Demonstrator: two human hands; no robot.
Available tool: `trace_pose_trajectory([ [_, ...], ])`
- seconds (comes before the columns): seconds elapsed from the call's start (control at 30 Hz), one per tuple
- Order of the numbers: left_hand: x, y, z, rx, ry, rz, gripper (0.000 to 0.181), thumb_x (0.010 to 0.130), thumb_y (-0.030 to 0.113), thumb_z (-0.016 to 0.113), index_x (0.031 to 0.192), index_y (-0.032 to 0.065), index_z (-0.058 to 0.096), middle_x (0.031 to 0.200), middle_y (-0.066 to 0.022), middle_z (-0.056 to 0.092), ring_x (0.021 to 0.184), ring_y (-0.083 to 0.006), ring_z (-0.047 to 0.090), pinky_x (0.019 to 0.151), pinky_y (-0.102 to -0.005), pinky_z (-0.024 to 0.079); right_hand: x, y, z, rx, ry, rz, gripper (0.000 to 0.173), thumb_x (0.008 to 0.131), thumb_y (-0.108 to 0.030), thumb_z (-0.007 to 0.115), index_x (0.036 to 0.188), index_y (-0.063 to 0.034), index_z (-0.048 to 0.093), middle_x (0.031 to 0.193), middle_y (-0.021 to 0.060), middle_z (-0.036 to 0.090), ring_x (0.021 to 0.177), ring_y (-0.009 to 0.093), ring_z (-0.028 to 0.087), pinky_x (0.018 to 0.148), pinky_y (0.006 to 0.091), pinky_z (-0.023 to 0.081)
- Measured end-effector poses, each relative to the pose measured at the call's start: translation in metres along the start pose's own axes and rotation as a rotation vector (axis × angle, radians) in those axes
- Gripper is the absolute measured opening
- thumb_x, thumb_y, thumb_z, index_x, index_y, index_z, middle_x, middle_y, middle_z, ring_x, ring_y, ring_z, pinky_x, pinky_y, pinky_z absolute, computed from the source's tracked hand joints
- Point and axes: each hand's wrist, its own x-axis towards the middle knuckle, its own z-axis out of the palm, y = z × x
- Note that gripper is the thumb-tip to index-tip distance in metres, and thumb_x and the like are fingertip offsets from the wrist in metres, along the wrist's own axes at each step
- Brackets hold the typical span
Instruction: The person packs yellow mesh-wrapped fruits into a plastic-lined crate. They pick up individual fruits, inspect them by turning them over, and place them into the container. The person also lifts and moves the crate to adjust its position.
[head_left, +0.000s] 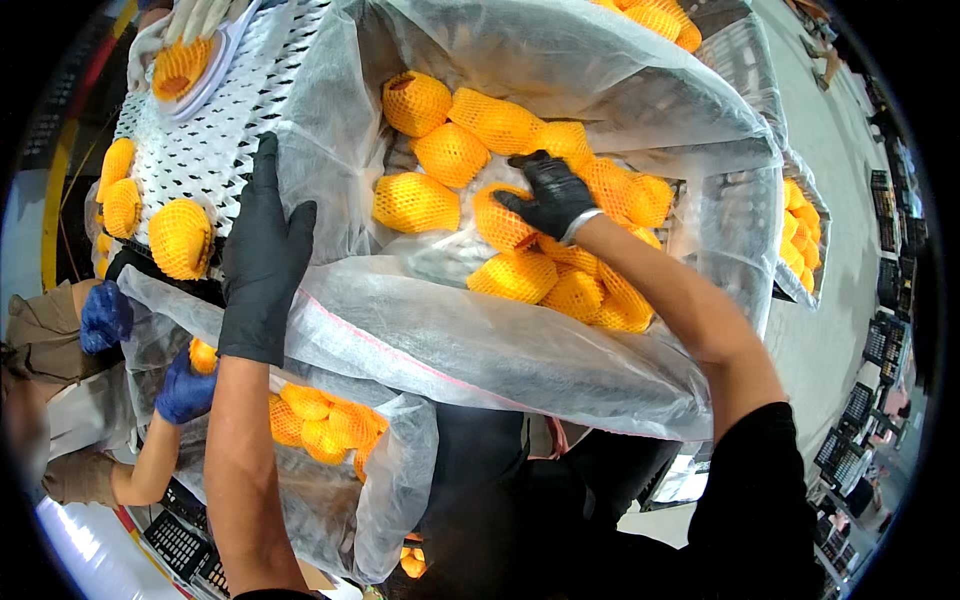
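Several fruits in yellow foam net sleeves lie in a large crate lined with white translucent sheeting. My right hand, in a black glove, reaches down into this crate. Its thumb rests against one sleeved fruit, while the fingers are spread apart from the thumb with no fruit between them. In another black glove, my left hand lies flat along the crate's left side, over the liner, its thumb apart from the fingers. To its left sits a single sleeved fruit at the edge of a white perforated surface.
A white-gloved hand is near a sleeved fruit at top left. At lower left, a co-worker's blue-gloved hand is beside another fruit over a second lined crate. Another filled crate stands at right.
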Motion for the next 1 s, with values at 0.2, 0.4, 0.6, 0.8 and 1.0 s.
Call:
trace_pose_trajectory([
  [0.2, 0.003, -0.012, 0.004, 0.151, 0.059, 0.04, 0.073, 0.078, 0.009, 0.057, 0.139, 0.0125, 0.017, 0.126, -0.0213, 0.04, 0.109, -0.0335, 0.045, 0.089, -0.0385, 0.038, 0.008, -0.025, 0.025, -0.304, -0.277, 0.032, 0.069, 0.065, -0.044, 0.066, 0.123, -0.0155, 0.044, 0.12, 0.0146, 0.044, 0.108, 0.036, 0.045, 0.086, 0.0486, 0.041],
  [0.4, 0.003, -0.019, 0.01, 0.179, 0.097, 0.095, 0.076, 0.078, 0.01, 0.058, 0.14, 0.0175, 0.015, 0.119, -0.0227, 0.046, 0.097, -0.034, 0.055, 0.08, -0.0394, 0.045, -0.016, -0.003, 0.032, -0.137, -0.236, -0.075, 0.064, 0.066, -0.038, 0.066, 0.122, -0.0153, 0.045, 0.117, 0.0151, 0.045, 0.105, 0.036, 0.046, 0.085, 0.047, 0.041],
  [0.6, 0.003, -0.002, 0.004, 0.016, 0.013, -0.003, 0.074, 0.076, 0.002, 0.055, 0.139, 0.0071, 0.017, 0.139, -0.0181, 0.029, 0.127, -0.0301, 0.032, 0.103, -0.0353, 0.027, -0.002, 0.006, 0.019, -0.096, 0.016, -0.182, 0.049, 0.068, -0.045, 0.065, 0.101, -0.009, 0.06, 0.092, 0.0144, 0.058, 0.087, 0.032, 0.056, 0.078, 0.0419, 0.043],
  [0.8, 0.002, -0.005, 0.005, 0.06, 0.052, 0.046, 0.074, 0.076, 0.004, 0.056, 0.139, 0.0113, 0.017, 0.131, -0.0193, 0.036, 0.117, -0.0313, 0.04, 0.095, -0.0362, 0.033, 0.038, 0.046, -0.03, -0.259, 0.114, -0.022, 0.05, 0.061, -0.013, 0.067, 0.108, -0.002, 0.053, 0.106, 0.0183, 0.054, 0.101, 0.034, 0.051, 0.086, 0.0405, 0.043],
  [1.0, 0.001, -0.016, 0.007, 0.185, 0.093, 0.088, 0.076, 0.077, 0.011, 0.057, 0.14, 0.0185, 0.015, 0.118, -0.0215, 0.048, 0.095, -0.0344, 0.056, 0.079, -0.04, 0.046, 0.023, 0.039, -0.022, -0.46, 0.01, -0.188, 0.049, 0.06, -0.013, 0.07, 0.105, -0.0032, 0.053, 0.1, 0.0173, 0.053, 0.093, 0.032, 0.052, 0.078, 0.0407, 0.044],
])
